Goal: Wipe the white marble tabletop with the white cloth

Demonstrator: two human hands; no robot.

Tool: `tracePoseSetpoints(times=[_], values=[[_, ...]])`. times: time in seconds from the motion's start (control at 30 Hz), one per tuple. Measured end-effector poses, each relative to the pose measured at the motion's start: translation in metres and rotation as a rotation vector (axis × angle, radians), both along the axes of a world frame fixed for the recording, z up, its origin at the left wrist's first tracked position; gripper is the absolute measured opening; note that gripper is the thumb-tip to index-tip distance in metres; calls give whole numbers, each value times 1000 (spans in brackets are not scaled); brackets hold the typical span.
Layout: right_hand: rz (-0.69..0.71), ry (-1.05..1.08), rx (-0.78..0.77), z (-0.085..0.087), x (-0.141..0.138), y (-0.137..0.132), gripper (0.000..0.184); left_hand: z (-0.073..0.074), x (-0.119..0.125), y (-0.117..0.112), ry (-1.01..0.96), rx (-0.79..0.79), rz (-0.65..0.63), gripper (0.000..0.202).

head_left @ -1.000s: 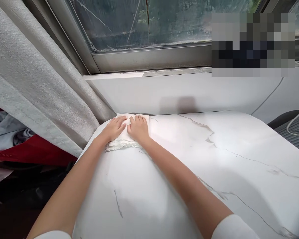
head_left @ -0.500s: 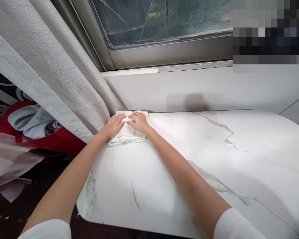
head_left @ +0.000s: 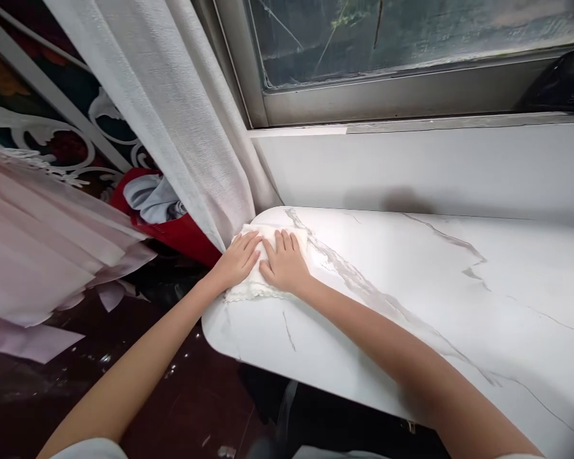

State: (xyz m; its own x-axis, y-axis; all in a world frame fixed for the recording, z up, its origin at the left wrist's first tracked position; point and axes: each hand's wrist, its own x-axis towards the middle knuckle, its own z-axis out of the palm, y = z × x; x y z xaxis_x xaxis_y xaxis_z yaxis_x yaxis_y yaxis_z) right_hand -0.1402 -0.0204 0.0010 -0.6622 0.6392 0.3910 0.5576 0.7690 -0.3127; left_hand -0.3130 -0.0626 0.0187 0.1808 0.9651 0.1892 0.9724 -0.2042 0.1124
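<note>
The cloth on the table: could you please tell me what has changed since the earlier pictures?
The left hand and right hand have slid the cloth slightly away from the wall, beside the curtain. Both palms stayed flat on it; nothing was let go.

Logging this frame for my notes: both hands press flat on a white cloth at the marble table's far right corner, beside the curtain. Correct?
No. The head view shows the cloth at the table's far left corner, not the right. The left hand and right hand do press flat on it, beside the curtain.
</note>
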Motion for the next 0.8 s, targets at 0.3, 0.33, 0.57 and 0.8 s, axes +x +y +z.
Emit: tracePoseSetpoints(times=[0.3, 0.33, 0.57, 0.8], values=[[163, 11, 1, 1, 29, -95, 60, -1, 30, -113, -9, 34, 93, 46], [189, 10, -11, 2, 32, -102, 60, -1, 34, -124, -10, 39, 120, 45], [334, -69, -169, 14, 30, -114, 62, -6, 42, -166, -78, 102, 260, 44], [177, 39, -225, 9, 0, -58, 43, -7, 32, -115, -71, 104, 312, 44]])
